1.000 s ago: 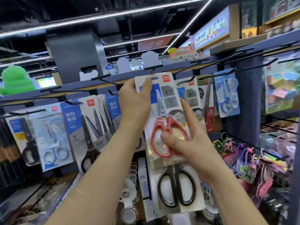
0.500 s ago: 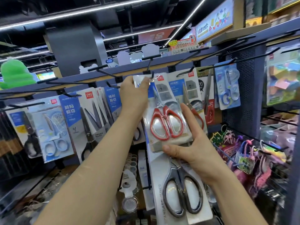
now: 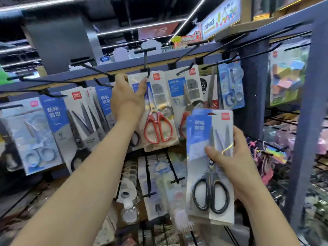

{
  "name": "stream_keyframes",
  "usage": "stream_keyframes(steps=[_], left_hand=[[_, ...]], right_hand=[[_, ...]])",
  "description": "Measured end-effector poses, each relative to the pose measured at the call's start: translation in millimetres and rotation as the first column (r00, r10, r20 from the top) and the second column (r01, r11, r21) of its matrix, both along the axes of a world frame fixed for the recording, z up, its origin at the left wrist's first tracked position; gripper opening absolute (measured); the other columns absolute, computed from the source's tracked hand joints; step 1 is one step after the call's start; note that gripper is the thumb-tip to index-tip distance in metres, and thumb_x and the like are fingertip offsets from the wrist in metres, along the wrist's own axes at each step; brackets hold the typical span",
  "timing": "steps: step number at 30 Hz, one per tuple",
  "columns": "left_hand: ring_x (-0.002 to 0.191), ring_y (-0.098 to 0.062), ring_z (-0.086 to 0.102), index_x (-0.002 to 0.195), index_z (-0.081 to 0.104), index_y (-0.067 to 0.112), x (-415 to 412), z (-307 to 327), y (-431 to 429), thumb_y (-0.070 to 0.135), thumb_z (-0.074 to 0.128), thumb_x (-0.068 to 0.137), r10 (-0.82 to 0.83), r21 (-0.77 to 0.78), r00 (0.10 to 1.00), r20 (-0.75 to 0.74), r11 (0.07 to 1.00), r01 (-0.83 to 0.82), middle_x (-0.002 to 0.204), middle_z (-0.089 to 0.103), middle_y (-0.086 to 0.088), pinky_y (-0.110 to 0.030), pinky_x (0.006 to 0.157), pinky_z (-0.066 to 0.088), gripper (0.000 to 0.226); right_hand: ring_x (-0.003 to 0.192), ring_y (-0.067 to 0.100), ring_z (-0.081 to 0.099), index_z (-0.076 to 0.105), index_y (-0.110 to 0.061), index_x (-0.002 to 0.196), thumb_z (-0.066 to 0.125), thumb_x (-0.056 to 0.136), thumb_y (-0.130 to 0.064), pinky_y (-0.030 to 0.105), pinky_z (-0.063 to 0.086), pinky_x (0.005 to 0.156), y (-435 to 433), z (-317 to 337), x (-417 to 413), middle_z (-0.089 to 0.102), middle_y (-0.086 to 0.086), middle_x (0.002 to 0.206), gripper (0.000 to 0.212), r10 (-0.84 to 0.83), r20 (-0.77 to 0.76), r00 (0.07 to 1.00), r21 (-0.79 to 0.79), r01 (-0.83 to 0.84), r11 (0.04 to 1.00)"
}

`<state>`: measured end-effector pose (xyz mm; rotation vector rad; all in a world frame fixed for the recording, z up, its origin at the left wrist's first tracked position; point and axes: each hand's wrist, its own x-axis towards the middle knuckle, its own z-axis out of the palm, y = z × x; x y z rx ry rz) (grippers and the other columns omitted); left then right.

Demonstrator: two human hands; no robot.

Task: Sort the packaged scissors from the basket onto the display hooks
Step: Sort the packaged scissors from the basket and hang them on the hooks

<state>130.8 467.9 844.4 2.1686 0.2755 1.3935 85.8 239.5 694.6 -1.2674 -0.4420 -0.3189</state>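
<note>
Bright, lit by ceiling light strips (image 3: pixel 142 27) above the red-handled scissors pack (image 3: pixel 158 121). Glare on its blister. Motion blur below and left of it; edges bow.

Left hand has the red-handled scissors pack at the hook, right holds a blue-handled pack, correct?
No. Head view: the right hand holds a black-handled scissors pack, not blue-handled; the left hand has the red-handled scissors pack at the hook.

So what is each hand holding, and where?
The left hand pinches the red-handled scissors pack at its top, by the hook. The right hand grips the black-handled scissors pack around its middle, thumb on front.
</note>
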Motion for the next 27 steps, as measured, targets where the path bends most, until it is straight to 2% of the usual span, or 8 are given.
stream_keyframes(steps=[3, 6, 9, 11, 15, 19, 23, 27], left_hand=[[0.099, -0.016, 0.047, 0.128, 0.044, 0.012, -19, -8, -2, 0.039, 0.064, 0.091, -0.056, 0.049, 0.996, 0.069, 0.997, 0.053, 0.118, 0.050, -0.005, -0.024, 0.076, 0.033, 0.049], [0.073, -0.007, 0.044, 0.106, 0.055, 0.023, -52, -28, -17, 0.031, 0.069, 0.089, -0.298, 0.050, 0.950, 0.088, 0.954, 0.295, 0.088, 0.053, 0.002, -0.018, 0.065, 0.035, 0.024], [0.069, -0.010, 0.055, 0.092, 0.064, 0.024, -86, -62, -33, 0.039, 0.076, 0.079, -0.639, -0.172, 0.766, -0.077, 0.765, 0.621, 0.078, 0.065, -0.005, -0.029, 0.065, 0.049, 0.024], [0.078, -0.012, 0.064, 0.096, 0.067, 0.019, -102, -82, -35, 0.037, 0.083, 0.072, -0.719, -0.307, 0.691, -0.068, 0.674, 0.672, 0.086, 0.073, -0.001, -0.033, 0.072, 0.056, 0.035], [0.073, -0.004, 0.067, 0.084, 0.069, 0.021, -126, -98, -16, 0.009, 0.077, 0.081, -0.592, -0.417, 0.804, 0.056, 0.717, 0.558, 0.077, 0.075, 0.008, -0.020, 0.069, 0.054, 0.015], [0.073, -0.004, 0.067, 0.083, 0.071, 0.023, -153, -103, 16, 0.009, 0.070, 0.088, -0.446, -0.429, 0.884, 0.142, 0.777, 0.461, 0.078, 0.075, 0.009, -0.024, 0.069, 0.056, 0.014], [0.073, -0.015, 0.066, 0.083, 0.069, 0.020, -180, -110, 59, 0.022, 0.065, 0.094, -0.276, -0.478, 0.938, 0.211, 0.808, 0.345, 0.081, 0.075, -0.005, -0.042, 0.068, 0.055, 0.012], [0.073, -0.024, 0.063, 0.086, 0.065, 0.020, -208, -115, 101, 0.028, 0.063, 0.095, -0.203, -0.514, 0.950, 0.236, 0.803, 0.300, 0.080, 0.072, -0.013, -0.055, 0.073, 0.053, 0.012]], right_hand=[[0.131, 0.015, 0.054, 0.044, -0.034, 0.142, 0.081, 0.080, -0.022, 0.051, 0.044, 0.109, -5, 9, -1, 0.057, -0.008, 0.142, 0.073, -0.045, 0.052, 0.998, 0.059, 0.042, 0.997], [0.143, 0.015, 0.040, 0.035, -0.036, 0.149, 0.078, 0.081, -0.029, 0.051, 0.036, 0.115, 4, 23, -3, 0.043, -0.010, 0.154, 0.081, -0.014, 0.158, 0.987, 0.025, 0.010, 1.000], [0.140, 0.012, 0.043, 0.031, -0.028, 0.152, 0.079, 0.083, -0.025, 0.050, 0.037, 0.115, 27, 35, -6, 0.044, -0.010, 0.153, 0.084, 0.028, 0.213, 0.977, 0.021, -0.034, 0.999], [0.141, 0.012, 0.043, 0.030, -0.026, 0.152, 0.079, 0.081, -0.028, 0.049, 0.037, 0.116, 47, 38, -9, 0.044, -0.009, 0.153, 0.087, 0.047, 0.236, 0.971, 0.017, -0.052, 0.998], [0.125, -0.010, 0.051, 0.035, -0.034, 0.144, 0.071, 0.089, -0.017, 0.021, 0.047, 0.103, 88, 39, -21, 0.051, -0.038, 0.133, 0.068, 0.187, 0.211, 0.959, 0.028, -0.197, 0.980], [0.130, 0.019, 0.056, 0.038, -0.036, 0.148, 0.068, 0.084, -0.020, 0.050, 0.046, 0.108, 121, 32, -32, 0.056, -0.010, 0.144, 0.072, 0.477, 0.152, 0.865, -0.037, -0.478, 0.878], [0.141, 0.016, 0.043, 0.042, -0.041, 0.146, 0.074, 0.081, -0.022, 0.054, 0.032, 0.117, 159, 26, -49, 0.046, -0.012, 0.152, 0.075, 0.608, 0.149, 0.780, -0.144, -0.591, 0.794], [0.140, 0.018, 0.044, 0.047, -0.043, 0.141, 0.076, 0.080, -0.023, 0.053, 0.034, 0.116, 203, 23, -70, 0.050, -0.010, 0.149, 0.071, 0.608, 0.142, 0.781, -0.235, -0.570, 0.787]])
